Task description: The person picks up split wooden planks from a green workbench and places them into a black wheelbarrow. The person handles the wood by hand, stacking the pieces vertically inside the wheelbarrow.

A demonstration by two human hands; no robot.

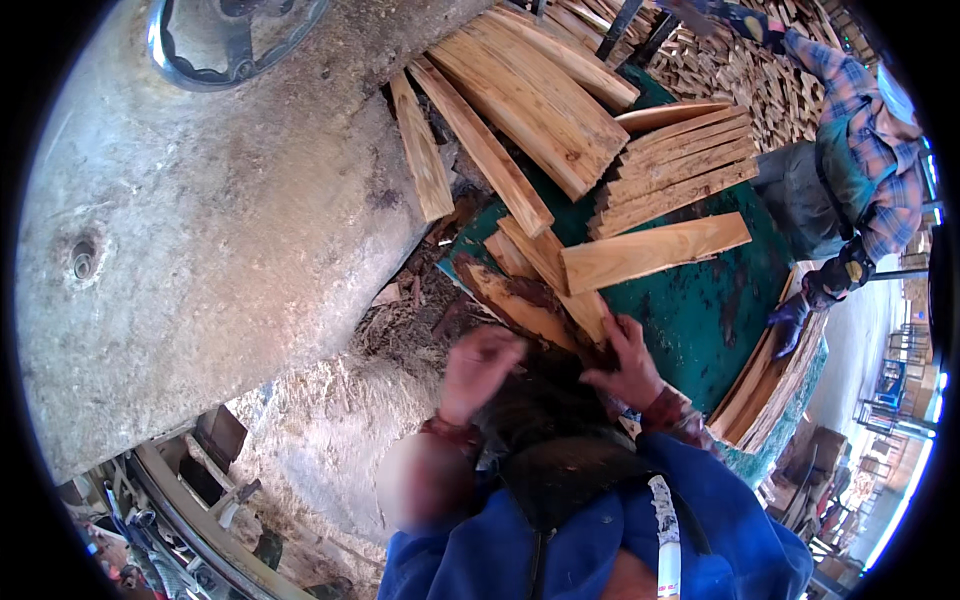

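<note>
My right hand (630,368) is at the near end of a narrow wooden slat (575,300), its thumb and fingers around the end. To its left, my left hand (482,372) is raised with loosely bent fingers and nothing visible in them. It is slightly blurred, just short of a bark-edged wood slab (515,305). Slab and slat lie partly across each other on a green tabletop (690,325). A short board (655,252) rests over the slat's far part. What lies beneath my hands is dark and hard to make out.
A large worn metal machine table (230,230) with a handwheel (235,45) fills the left. Wide boards (530,100) and a slat stack (680,165) lie at the back. On the right, a co-worker in a plaid shirt (870,150) has a gloved hand (790,325) by stacked slats (745,410).
</note>
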